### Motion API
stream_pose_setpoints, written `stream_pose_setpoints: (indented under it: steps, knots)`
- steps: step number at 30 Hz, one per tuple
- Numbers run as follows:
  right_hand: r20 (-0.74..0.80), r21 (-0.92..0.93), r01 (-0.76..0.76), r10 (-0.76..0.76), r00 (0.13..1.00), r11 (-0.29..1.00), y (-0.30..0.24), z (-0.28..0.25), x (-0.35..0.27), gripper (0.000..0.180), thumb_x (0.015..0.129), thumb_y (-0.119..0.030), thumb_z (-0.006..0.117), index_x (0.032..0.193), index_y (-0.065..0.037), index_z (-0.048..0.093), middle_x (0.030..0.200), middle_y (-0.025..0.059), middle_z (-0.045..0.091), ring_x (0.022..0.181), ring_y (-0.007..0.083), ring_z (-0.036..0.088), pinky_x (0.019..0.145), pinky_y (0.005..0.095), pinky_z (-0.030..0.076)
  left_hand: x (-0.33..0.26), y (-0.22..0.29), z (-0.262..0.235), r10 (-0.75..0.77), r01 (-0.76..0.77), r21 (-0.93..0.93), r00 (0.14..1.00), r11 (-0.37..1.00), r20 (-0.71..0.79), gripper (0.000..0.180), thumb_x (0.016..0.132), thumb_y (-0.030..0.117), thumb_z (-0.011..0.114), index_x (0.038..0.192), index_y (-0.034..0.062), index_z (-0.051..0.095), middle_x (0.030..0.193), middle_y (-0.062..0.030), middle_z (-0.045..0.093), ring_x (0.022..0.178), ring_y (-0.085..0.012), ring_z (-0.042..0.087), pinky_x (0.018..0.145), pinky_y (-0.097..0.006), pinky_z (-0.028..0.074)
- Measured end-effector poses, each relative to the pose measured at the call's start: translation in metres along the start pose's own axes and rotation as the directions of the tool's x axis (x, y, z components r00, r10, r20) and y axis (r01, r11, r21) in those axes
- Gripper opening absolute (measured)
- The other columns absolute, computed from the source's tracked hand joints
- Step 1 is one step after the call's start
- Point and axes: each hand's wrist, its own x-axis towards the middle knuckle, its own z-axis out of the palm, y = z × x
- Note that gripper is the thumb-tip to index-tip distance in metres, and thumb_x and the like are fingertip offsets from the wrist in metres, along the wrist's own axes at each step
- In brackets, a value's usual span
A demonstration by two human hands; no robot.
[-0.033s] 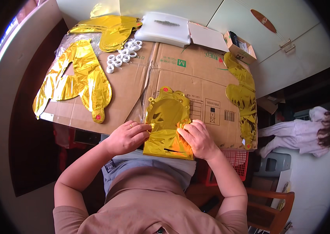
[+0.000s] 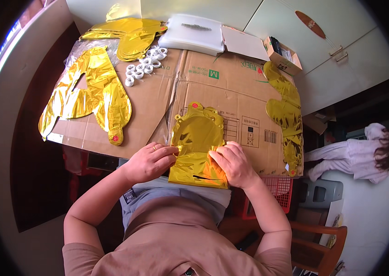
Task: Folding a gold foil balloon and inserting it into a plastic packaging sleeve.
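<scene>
1. A person's left hand, a ring on one finger, and right hand both pinch a flat gold foil balloon at the near edge of a flattened cardboard sheet. Each hand is curled, with its fingertips closed on the foil at mid-height; the balloon lies between them, its lower end hanging over the cardboard's edge toward the person's lap.
2. Just right of the right hand and lower, a red basket sits beneath the cardboard, a wooden chair nearer the person.
3. Up and left of the left hand lies a large gold letter balloon, well apart from it.
4. Up and right of the right hand, another gold balloon runs along the cardboard's right edge.
5. Beyond the hands, white rings cluster beside a stack of gold balloons.
6. Farthest off sit a white tray and a small open box.
7. Far right, a second person in white is seen.
</scene>
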Motion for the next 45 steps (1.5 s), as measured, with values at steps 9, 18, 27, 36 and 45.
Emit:
stream_pose_setpoints:
  steps: [9, 18, 27, 36, 45]
  knots:
    - [-0.08, 0.037, -0.097, 0.1, 0.992, 0.995, -0.001, -0.003, -0.007, 0.028, 0.084, -0.01, 0.063, 0.111, -0.001, 0.065, 0.105, 0.0111, 0.063, 0.1, 0.0293, 0.059, 0.098, 0.0441, 0.046, 0.001, -0.001, -0.001, -0.021, 0.022, -0.037, 1.0, 0.999, 0.017, 0.019, 0.085, 0.008, 0.07, 0.102, 0.0055, 0.063, 0.113, -0.0091, 0.066, 0.094, -0.0237, 0.066, 0.084, -0.036, 0.052]
    - [-0.071, -0.017, -0.065, 0.064, 0.995, 0.998, 0.004, -0.001, -0.006, 0.021, 0.085, -0.012, 0.067, 0.104, -0.003, 0.066, 0.099, 0.0081, 0.061, 0.095, 0.0271, 0.058, 0.09, 0.0428, 0.046, 0.006, 0.001, -0.004, -0.088, 0.088, -0.133, 0.996, 0.987, 0.005, 0.024, 0.083, 0.002, 0.074, 0.103, 0.0057, 0.061, 0.111, -0.0102, 0.067, 0.095, -0.027, 0.067, 0.082, -0.038, 0.054]
    - [-0.001, 0.128, -0.169, 0.171, 0.985, 0.977, 0.007, -0.008, -0.003, 0.026, 0.078, -0.019, 0.074, 0.099, -0.006, 0.065, 0.091, 0.0078, 0.057, 0.087, 0.0278, 0.056, 0.081, 0.0396, 0.045, 0.013, 0.001, -0.005, -0.259, 0.251, -0.218, 0.966, 0.943, -0.008, 0.027, 0.082, -0.002, 0.071, 0.106, 0.0069, 0.062, 0.108, -0.0103, 0.068, 0.101, -0.0297, 0.065, 0.087, -0.042, 0.051]
    - [0.023, 0.203, -0.178, 0.177, 0.984, 0.963, 0.012, -0.008, -0.005, 0.031, 0.076, -0.018, 0.077, 0.102, -0.008, 0.065, 0.093, 0.0076, 0.058, 0.088, 0.0286, 0.058, 0.08, 0.0406, 0.046, 0.015, -0.006, 0.0, -0.188, 0.184, -0.064, 0.981, 0.981, -0.056, 0.021, 0.08, 0.005, 0.073, 0.099, 0.0088, 0.064, 0.096, -0.004, 0.071, 0.095, -0.0225, 0.066, 0.085, -0.038, 0.047]
    - [-0.045, 0.15, -0.19, 0.198, 0.979, 0.97, 0.008, -0.009, -0.005, 0.022, 0.078, -0.01, 0.074, 0.098, -0.007, 0.066, 0.09, 0.0067, 0.059, 0.084, 0.0277, 0.059, 0.077, 0.0397, 0.046, 0.017, -0.007, -0.001, -0.151, 0.149, -0.044, 0.986, 0.988, -0.066, 0.02, 0.08, 0.006, 0.074, 0.097, 0.0088, 0.065, 0.093, -0.0037, 0.07, 0.093, -0.0211, 0.066, 0.089, -0.038, 0.047]
